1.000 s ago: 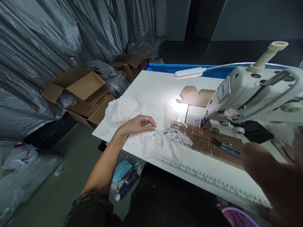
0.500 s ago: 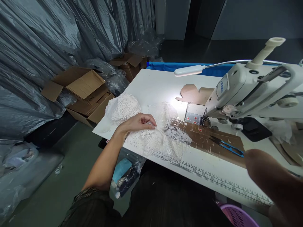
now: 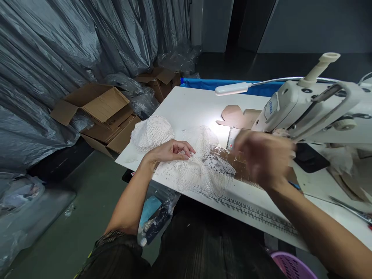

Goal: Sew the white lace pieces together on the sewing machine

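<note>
Pinching white lace (image 3: 188, 176) between thumb and fingers, left hand (image 3: 171, 150) likely keeps it from sliding; lace spreads under and right of that hand. Right hand (image 3: 266, 157) blurred over brown board (image 3: 240, 169), near sewing machine (image 3: 293, 102); can't tell its grip.

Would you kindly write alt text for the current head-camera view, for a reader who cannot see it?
A person's left hand pinches white lace fabric on a white table, while the right hand, blurred by motion, is in front of a sewing machine. A slim lamp lights the tabletop; cardboard boxes sit left of the table.
</note>
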Demonstrator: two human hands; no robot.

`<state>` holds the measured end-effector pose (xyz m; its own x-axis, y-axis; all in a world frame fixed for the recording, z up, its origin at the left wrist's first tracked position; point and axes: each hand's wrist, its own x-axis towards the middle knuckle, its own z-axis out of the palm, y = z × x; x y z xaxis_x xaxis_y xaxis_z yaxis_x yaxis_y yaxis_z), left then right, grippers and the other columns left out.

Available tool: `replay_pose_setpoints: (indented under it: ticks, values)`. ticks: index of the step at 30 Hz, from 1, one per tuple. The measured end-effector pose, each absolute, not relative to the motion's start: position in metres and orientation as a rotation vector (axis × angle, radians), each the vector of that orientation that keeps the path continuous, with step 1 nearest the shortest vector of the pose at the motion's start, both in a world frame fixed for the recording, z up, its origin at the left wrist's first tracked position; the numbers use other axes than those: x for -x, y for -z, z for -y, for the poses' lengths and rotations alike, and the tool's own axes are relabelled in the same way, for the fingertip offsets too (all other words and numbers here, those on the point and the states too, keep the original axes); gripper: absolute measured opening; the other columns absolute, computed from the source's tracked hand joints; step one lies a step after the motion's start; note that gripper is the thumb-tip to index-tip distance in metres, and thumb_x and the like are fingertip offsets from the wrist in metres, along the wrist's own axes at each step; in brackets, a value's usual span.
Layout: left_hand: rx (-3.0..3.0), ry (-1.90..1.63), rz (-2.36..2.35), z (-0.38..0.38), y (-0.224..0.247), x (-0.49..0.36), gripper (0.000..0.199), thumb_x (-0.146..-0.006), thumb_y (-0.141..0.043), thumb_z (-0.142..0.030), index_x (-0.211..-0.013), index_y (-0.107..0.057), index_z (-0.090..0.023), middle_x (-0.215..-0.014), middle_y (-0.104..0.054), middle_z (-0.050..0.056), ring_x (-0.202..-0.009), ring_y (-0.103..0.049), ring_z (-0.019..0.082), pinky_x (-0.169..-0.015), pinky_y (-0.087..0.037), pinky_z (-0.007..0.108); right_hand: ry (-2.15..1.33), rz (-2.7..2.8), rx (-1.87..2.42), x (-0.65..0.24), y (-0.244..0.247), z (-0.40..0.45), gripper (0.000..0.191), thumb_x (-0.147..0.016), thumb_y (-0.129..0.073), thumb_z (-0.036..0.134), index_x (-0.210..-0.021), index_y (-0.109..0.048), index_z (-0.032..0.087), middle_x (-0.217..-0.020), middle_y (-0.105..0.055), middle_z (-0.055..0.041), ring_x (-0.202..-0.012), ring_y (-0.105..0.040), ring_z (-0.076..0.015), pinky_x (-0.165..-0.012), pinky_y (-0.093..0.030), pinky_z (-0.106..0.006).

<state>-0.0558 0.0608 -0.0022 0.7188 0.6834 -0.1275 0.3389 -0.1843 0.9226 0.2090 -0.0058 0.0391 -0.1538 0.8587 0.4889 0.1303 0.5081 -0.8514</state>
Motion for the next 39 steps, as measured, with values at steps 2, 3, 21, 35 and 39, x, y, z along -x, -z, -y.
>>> replay_pose_setpoints:
  ticks: [2, 3, 21, 35, 39]
  values:
    - [-1.79, -0.394, -0.835, -0.059, 0.001, 0.055, 0.013, -0.08, -0.071, -0.028, -0.079, -0.072, -0.015, -0.109, -0.069, 0.01, -0.045, -0.028, 0.0, -0.042, -0.025, 0.02, -0.926, 1.739, 1.048, -0.201, -0.029, -0.005, 0.035, -0.095, -0.045, 0.031, -0.072, -0.067, 0.016, -0.067, -0.065, -0.0039, -0.052, -0.053, -0.0116, -0.047, -0.042, -0.025]
    - [-1.789, -0.405, -0.849, -0.059, 0.001, 0.055, 0.013, -0.08, -0.071, -0.028, -0.079, -0.072, -0.015, -0.108, -0.069, 0.01, -0.045, -0.029, 0.001, -0.043, -0.026, 0.021, -0.982, 1.819, 1.15, -0.197, -0.022, -0.009, 0.027, -0.092, -0.049, 0.029, -0.08, -0.069, 0.015, -0.07, -0.067, -0.004, -0.052, -0.053, -0.0116, -0.047, -0.041, -0.025]
    - [-1.702, -0.568, -0.839, -0.054, -0.003, 0.056, 0.012, -0.08, -0.073, -0.028, -0.079, -0.072, -0.016, -0.105, -0.069, 0.011, -0.1, -0.064, 0.021, -0.076, -0.049, 0.029, -0.749, 2.145, 1.048, -0.173, 0.04, -0.014, 0.009, -0.086, -0.058, 0.017, -0.083, -0.066, 0.018, -0.094, -0.066, -0.0071, -0.09, -0.054, -0.0226, -0.087, -0.042, -0.041]
    - [-1.722, -0.478, -1.047, -0.06, -0.001, 0.051, 0.014, -0.082, -0.071, -0.031, -0.083, -0.072, -0.017, -0.096, -0.071, 0.008, -0.083, -0.064, 0.016, -0.071, -0.05, 0.026, -0.51, 1.832, 1.548, -0.211, 0.04, -0.068, 0.023, -0.093, -0.04, 0.02, -0.079, -0.059, 0.018, -0.081, -0.06, -0.0093, -0.087, -0.055, -0.0258, -0.074, -0.044, -0.038]
    - [-1.726, -0.519, -1.055, -0.06, -0.003, 0.051, 0.015, -0.081, -0.073, -0.032, -0.082, -0.072, -0.017, -0.095, -0.071, 0.008, -0.088, -0.065, 0.018, -0.077, -0.05, 0.028, -0.482, 1.876, 1.535, -0.211, 0.051, -0.074, 0.016, -0.091, -0.049, 0.026, -0.081, -0.06, 0.018, -0.088, -0.058, -0.0099, -0.092, -0.053, -0.0267, -0.074, -0.044, -0.037]
